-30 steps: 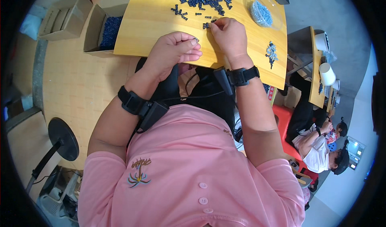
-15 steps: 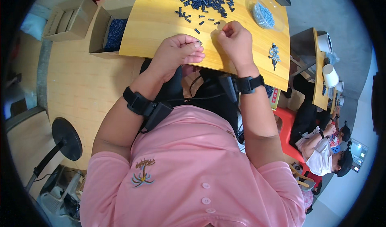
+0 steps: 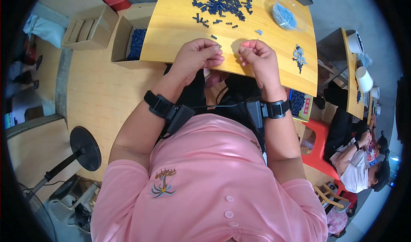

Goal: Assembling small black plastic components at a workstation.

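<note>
My left hand (image 3: 199, 57) is closed in a pinch over the table's near edge, thumb against forefinger. A tiny dark bit shows at its fingertips, too small to name. Across from it, my right hand (image 3: 262, 60) has thumb and forefinger pressed together; what they hold, if anything, cannot be made out. A gap separates the two hands. One short black plastic piece (image 3: 213, 37) lies just beyond my left fingertips. Farther off spreads a loose pile of similar black pieces (image 3: 222, 5). Beyond my right hand is a small cluster of pale metallic bits (image 3: 259, 32).
A clear round tub (image 3: 284, 17) of small silvery-blue parts stands at the table's (image 3: 171, 28) far right. Near the right edge lies a heap of pale and black pieces (image 3: 299, 58). Left of the table, a cardboard box (image 3: 121, 40) holds dark parts. Co-workers sit at far right.
My right hand has drawn back toward me from farther up the table, uncovering the small pale cluster. My left hand keeps its pinch. The whole view has shifted slightly.
</note>
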{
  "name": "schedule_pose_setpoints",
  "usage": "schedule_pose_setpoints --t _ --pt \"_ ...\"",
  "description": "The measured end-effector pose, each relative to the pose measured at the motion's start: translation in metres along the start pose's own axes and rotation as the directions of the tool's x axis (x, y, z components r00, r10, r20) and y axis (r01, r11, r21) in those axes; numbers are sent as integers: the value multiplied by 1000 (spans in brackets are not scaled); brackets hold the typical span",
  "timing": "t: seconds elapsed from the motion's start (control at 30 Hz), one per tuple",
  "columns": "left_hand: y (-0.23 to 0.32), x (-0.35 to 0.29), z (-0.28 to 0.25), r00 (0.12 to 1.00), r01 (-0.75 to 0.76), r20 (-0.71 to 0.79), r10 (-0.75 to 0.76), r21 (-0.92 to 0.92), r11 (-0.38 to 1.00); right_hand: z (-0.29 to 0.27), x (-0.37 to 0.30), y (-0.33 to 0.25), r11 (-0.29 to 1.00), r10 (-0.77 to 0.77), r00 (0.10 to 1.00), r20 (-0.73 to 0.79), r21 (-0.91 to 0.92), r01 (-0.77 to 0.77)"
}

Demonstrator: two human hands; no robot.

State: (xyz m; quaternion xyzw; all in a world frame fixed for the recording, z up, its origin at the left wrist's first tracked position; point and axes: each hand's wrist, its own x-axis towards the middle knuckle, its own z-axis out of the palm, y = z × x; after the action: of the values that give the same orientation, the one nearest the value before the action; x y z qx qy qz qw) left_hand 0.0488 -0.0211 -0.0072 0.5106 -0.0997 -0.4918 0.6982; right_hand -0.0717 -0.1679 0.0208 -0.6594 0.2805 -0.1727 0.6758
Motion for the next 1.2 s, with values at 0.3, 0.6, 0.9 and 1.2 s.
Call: schedule_pose_setpoints --t 0.3,0.6,0.9,1.2 --pt "5 -23 19 995 -74 72 62 173 982 1 -22 -18 985 -109 994 6 138 108" --pt "8 -31 27 991 -98 106 79 190 977 3 -33 -20 988 -136 991 -1 74 136" --pt "5 -30 27 987 -111 134 85 206 972 5 -38 -20 990 -139 990 14 27 138" --pt "11 -35 29 984 -57 178 26 173 983 3 -41 -22 985 -171 985 14 16 171"
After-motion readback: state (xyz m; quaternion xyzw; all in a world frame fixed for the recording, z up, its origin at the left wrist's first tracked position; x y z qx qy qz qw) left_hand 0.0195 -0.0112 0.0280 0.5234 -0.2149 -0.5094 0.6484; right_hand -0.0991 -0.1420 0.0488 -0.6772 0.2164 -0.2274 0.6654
